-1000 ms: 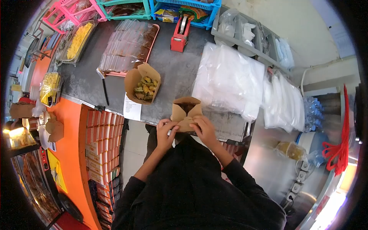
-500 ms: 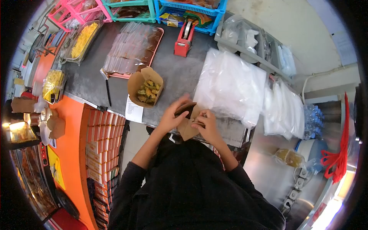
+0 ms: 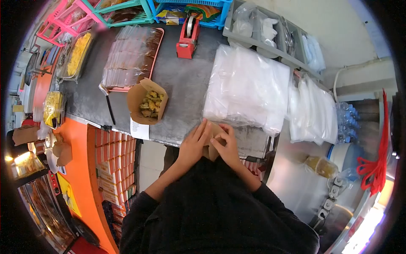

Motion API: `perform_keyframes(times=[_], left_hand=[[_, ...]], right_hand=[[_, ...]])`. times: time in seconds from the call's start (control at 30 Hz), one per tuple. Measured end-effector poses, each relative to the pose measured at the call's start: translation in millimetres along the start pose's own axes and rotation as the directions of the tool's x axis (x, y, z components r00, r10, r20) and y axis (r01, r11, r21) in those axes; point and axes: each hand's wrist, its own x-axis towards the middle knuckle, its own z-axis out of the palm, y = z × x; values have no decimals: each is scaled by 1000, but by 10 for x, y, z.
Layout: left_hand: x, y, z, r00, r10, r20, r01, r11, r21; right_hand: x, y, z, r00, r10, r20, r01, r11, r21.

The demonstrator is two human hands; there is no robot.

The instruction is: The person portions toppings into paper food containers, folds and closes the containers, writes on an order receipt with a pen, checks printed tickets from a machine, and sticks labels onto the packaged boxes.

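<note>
Close to my body, at the counter's near edge, a brown cardboard takeaway box (image 3: 215, 132) is between my two hands and partly covered by them. My left hand (image 3: 195, 143) presses along its left side with fingers held together. On the other side, my right hand (image 3: 226, 144) pinches a flap with bent fingers. Another takeaway box (image 3: 136, 101) stands open to the left, with fried food pieces (image 3: 152, 104) inside. A printed paper slip (image 3: 139, 130) lies partly under that filled box.
Clear plastic bags (image 3: 247, 86) lie stacked right of my hands. A red tape dispenser (image 3: 186, 44), a pink tray (image 3: 157, 53) of wrapped brown food and a black pen (image 3: 110, 109) are on the counter (image 3: 182, 76). A grey divided bin (image 3: 292, 59) stands at back right.
My left hand has swung inward against the box, its fingers now together. The box's opening, visible before, is now mostly covered. The whole view has shifted slightly.
</note>
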Motion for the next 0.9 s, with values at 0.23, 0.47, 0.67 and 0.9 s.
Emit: perform_keyframes(times=[0.23, 0.47, 0.67, 0.9], left_hand=[[-3, -6, -6, 995, -51, 82, 51, 999, -3], [17, -132, 75, 986, 117, 116, -91, 973, -212], [283, -325, -412, 946, 310, 93, -293, 942, -162], [372, -395, 191, 954, 281, 108, -222, 899, -377]], right_hand=[[23, -38, -12, 998, 55, 14, -56, 995, 85], [11, 172, -63, 994, -70, 85, 82, 986, -145], [103, -137, -4, 988, -46, 150, 71, 983, -170], [77, -54, -27, 960, -102, 261, 149, 975, -168]])
